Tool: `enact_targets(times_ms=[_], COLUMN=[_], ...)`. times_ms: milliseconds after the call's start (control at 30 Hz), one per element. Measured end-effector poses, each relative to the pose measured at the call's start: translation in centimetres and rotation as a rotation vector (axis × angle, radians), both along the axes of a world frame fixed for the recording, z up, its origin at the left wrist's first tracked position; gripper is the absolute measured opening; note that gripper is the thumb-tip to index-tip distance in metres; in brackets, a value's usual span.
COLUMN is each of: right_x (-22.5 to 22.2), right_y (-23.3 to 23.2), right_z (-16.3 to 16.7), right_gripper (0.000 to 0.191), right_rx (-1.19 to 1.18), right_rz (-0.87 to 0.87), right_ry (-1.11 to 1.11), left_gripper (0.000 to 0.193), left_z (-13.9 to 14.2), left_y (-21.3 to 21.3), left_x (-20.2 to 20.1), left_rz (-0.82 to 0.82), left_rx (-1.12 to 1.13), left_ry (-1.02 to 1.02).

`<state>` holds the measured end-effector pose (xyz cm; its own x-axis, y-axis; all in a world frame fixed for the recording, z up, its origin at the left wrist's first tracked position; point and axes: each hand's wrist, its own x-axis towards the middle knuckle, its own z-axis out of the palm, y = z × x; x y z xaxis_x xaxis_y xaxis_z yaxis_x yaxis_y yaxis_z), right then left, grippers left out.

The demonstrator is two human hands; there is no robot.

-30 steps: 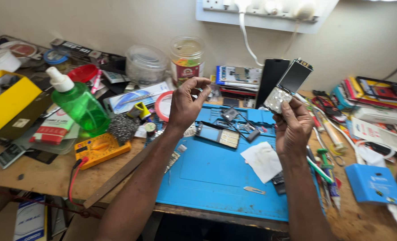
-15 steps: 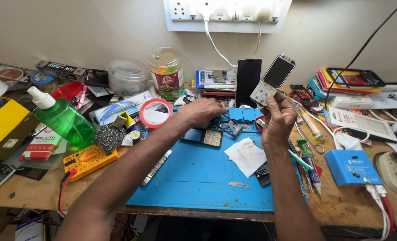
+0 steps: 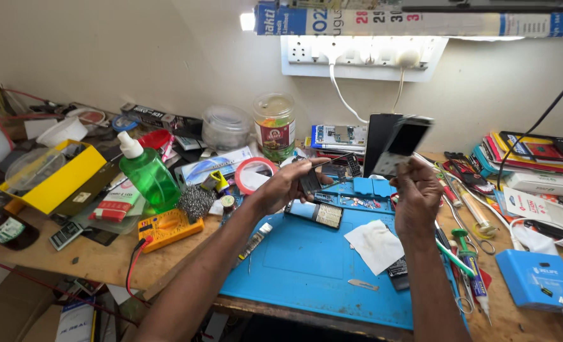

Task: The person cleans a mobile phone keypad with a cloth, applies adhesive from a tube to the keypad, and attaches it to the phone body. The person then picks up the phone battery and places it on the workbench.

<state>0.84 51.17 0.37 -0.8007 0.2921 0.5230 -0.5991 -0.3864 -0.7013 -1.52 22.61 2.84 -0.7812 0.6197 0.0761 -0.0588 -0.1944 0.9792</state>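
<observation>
- A green plastic squeeze bottle with a white cap (image 3: 147, 176) stands toward the desk's (image 3: 98, 259) left side, a yellow multimeter (image 3: 169, 228) just in front of it.
- The left hand (image 3: 286, 185) is closed around a small dark phone part (image 3: 309, 182), above the blue rubber work mat's (image 3: 307, 266) rear edge.
- A white paper scrap (image 3: 376, 246) lies on the mat.
- The right hand (image 3: 414, 193) grips a slim dark phone screen panel (image 3: 403, 144), raised and tilted above the mat's back right corner.

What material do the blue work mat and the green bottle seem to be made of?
Blue work mat: probably silicone or rubber, matte; it lies flat with moulded compartments and a soft, dull sheen.
Green bottle: likely translucent plastic, glossy; light passes through it, and it has a white dispenser cap.
</observation>
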Motion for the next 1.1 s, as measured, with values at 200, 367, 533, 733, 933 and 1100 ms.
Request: enact_targets(times_ms=[200, 367, 533, 733, 933, 1100], right_x=[1.1, 1.3, 1.3, 1.5, 2.0, 1.2], right_y=[-0.7, -0.8, 0.1, 0.0, -0.2, 0.0], right_z=[0.2, 0.7, 0.6, 1.2, 1.1, 0.1], right_gripper=[0.021, 0.021, 0.021, 0.022, 0.023, 0.024], right_rx=[0.457, 0.630, 0.341, 0.218, 0.226, 0.289], right_rz=[0.138, 0.161, 0.165, 0.205, 0.224, 0.276], right_ry=[-0.218, -0.260, -0.230, -0.183, -0.191, -0.186], left_gripper=[0.057, 0.042, 0.051, 0.056, 0.060, 0.059], left_z=[-2.6, -4.5, -5.1, -5.0, -4.9, -4.3], left_y=[0.8, 0.4, 0.4, 1.2, 1.6, 1.0], left_x=[-1.9, -2.5, -1.8, -0.9, -0.7, -0.6], left_rz=[0.125, 0.087, -0.021, 0.022, 0.000, 0.125], left_rx=[-0.027, -0.014, -0.096, -0.242, -0.218, -0.070], left_ry=[-0.099, -0.209, -0.066, 0.019, 0.168, -0.052])
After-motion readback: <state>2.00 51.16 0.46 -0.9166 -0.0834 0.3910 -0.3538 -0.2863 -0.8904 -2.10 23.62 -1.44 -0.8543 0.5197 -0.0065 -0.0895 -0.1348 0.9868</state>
